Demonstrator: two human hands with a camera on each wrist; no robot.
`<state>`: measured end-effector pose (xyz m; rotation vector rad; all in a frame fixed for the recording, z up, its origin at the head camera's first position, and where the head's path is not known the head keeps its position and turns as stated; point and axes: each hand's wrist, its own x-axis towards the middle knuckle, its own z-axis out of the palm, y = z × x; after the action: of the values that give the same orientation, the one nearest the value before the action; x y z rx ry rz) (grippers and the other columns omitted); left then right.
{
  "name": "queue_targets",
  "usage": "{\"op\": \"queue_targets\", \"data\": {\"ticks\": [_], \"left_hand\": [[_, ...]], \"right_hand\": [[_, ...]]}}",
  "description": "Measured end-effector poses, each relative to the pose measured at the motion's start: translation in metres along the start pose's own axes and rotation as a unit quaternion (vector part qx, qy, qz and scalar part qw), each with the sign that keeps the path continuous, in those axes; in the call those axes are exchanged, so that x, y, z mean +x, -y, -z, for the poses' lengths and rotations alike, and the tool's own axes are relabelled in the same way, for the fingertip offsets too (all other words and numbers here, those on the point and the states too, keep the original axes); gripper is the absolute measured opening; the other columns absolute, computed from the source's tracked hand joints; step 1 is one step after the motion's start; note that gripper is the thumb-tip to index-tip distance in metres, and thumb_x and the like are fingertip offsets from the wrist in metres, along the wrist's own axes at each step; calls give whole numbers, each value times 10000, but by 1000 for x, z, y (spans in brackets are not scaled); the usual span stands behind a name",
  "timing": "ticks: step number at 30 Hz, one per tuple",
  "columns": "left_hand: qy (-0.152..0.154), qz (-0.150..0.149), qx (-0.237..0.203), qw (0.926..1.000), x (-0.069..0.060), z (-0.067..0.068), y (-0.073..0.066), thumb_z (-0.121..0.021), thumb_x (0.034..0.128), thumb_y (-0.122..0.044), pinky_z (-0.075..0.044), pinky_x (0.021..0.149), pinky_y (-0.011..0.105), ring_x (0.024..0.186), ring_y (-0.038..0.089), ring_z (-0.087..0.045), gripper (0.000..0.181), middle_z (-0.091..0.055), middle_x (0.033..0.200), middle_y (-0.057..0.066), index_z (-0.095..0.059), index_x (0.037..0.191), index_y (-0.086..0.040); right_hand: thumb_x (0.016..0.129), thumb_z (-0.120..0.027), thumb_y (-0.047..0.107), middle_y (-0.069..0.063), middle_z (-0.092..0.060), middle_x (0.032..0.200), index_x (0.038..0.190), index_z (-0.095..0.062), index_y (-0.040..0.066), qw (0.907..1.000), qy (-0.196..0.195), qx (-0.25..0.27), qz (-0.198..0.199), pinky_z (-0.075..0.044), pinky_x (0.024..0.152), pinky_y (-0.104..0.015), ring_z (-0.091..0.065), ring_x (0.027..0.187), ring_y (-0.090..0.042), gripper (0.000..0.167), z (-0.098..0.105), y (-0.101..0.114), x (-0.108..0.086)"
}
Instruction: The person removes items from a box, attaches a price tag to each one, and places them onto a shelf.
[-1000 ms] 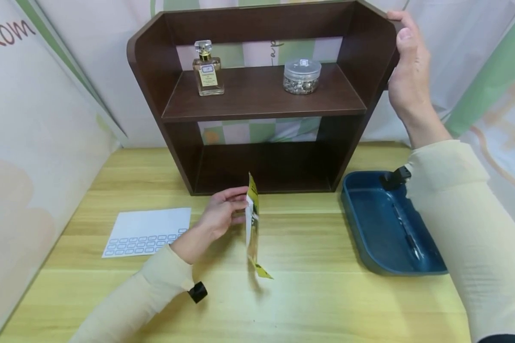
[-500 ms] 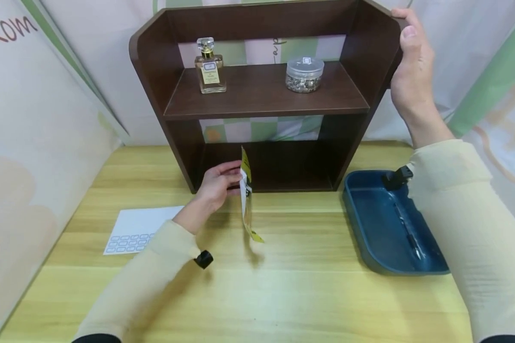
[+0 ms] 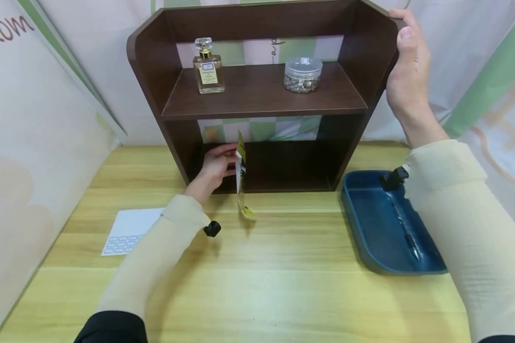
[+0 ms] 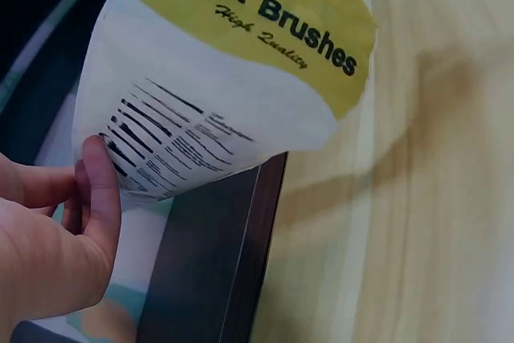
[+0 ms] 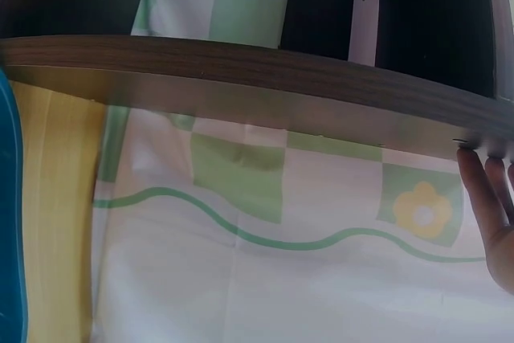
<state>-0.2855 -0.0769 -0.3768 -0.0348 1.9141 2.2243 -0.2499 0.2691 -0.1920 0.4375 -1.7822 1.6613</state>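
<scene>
My left hand [image 3: 213, 169] pinches a flat packet of artist brushes [image 3: 241, 171] between thumb and fingers. Seen edge-on in the head view, the packet stands upright at the mouth of the lower compartment of a dark brown shelf [image 3: 262, 114]. Its yellow and white printed face, reading "Artist Brushes" [image 4: 249, 78], shows in the left wrist view. My right hand [image 3: 412, 76] rests against the shelf's right side panel near the top, and in the right wrist view straight fingers [image 5: 479, 190] touch its outer face.
On the upper shelf stand a perfume bottle [image 3: 209, 78] and a clear lidded jar [image 3: 303, 77]. A blue tray [image 3: 365, 247] holding a pen [image 3: 407, 233] is at the right. The label sheet [image 3: 133, 221] lies left, partly covered by my left sleeve.
My left hand has carried the brush packet away from me, from over the table to the lower compartment's opening. The right hand stays on the shelf's side.
</scene>
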Motion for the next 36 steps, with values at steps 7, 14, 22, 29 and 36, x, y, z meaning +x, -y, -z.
{"op": "queue_targets", "data": {"ticks": [7,14,22,29,36], "left_hand": [[-229,83,229,9994,17,-1,4,-550,971,78,-526,650,278,870,146,-583,430,-603,1103,58,-599,1380,-49],[-562,68,718,9958,27,3,5,-545,963,75,-474,609,251,844,91,-560,446,-613,1121,44,-610,1381,-67],[-1144,-254,1473,9821,32,6,11,-504,892,166,-338,451,191,576,49,-475,467,-660,1169,207,-655,1300,-5],[-1240,-303,2115,9690,28,11,15,-486,879,118,-421,594,220,889,179,-600,490,-638,1245,228,-600,1346,28],[-463,131,2456,9682,13,9,9,-576,988,-60,-429,1070,454,1332,365,-455,547,-437,1482,231,-388,1489,54]], "right_hand": [[1084,-311,195,-108,-606,1192,1327,-612,182,10000,-75,-8,32,-461,812,-252,-580,986,-211,387,-1,0,0],[1080,-316,196,-115,-610,1171,1320,-618,182,9999,-92,41,37,-460,798,-254,-582,957,-216,385,-1,-1,1],[1082,-310,185,-107,-598,1159,1338,-605,174,9998,-14,-84,153,-452,807,-246,-570,957,-211,391,0,-1,0],[1083,-308,192,-104,-601,1153,1350,-595,182,9998,-1,-124,143,-453,818,-244,-571,962,-210,392,1,-1,0],[1085,-307,222,-92,-609,1142,1353,-596,211,9993,-37,-359,68,-450,818,-243,-576,950,-198,394,1,-1,0]]}}
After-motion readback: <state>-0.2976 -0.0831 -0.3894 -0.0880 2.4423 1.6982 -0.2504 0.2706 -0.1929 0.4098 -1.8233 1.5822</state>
